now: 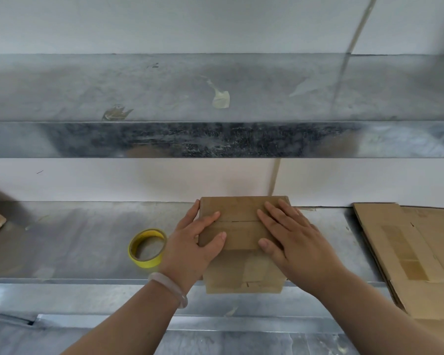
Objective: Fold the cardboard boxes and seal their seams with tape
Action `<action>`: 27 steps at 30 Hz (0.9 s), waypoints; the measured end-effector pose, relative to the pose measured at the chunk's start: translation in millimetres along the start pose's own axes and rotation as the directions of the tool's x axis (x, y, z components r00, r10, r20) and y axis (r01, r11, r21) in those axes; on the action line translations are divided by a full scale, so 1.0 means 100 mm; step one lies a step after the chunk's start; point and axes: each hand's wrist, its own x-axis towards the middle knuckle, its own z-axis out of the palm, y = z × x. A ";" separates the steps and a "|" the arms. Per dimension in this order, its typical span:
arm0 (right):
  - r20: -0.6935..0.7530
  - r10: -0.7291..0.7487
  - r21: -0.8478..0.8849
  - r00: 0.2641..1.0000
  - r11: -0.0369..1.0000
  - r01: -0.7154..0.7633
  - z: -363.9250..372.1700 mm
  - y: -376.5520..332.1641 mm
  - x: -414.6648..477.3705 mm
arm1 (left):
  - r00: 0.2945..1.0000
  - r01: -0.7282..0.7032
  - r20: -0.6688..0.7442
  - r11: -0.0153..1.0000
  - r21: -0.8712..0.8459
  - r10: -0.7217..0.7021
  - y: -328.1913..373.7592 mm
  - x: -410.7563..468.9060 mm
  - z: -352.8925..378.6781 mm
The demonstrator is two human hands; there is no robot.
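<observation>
Left hand (192,242), right hand (292,239), fingers (210,217) flat on box (239,213), tape roll (147,248) beside, metal bench (75,239), white wall (113,178)

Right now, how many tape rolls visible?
1: a yellow tape roll, flat on the grey metal bench, just left of the left hand on the brown cardboard box. More may be hidden.

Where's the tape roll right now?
The yellow tape roll lies flat on the metal bench, just left of the left hand, which rests on the cardboard box.
</observation>
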 end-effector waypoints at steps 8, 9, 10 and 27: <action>0.057 -0.013 -0.118 0.998 0.993 0.020 0.01 0.01 0.04 | 0.966 0.095 0.258 0.938 -0.334 -0.006 -0.22 -0.02 -0.26; 0.057 -0.010 -0.118 0.998 0.993 0.017 0.02 0.01 0.03 | 0.972 0.141 0.227 0.933 -0.331 -0.066 -0.37 -0.07 -0.34; 0.054 -0.006 -0.110 0.999 0.994 0.012 0.03 0.00 0.03 | 0.980 0.170 0.145 0.953 -0.250 -0.136 -0.54 -0.11 -0.42; 0.028 0.001 -0.034 1.000 0.999 -0.001 0.06 0.02 0.02 | 0.974 -0.043 0.204 0.968 -0.247 0.095 0.73 0.31 -0.72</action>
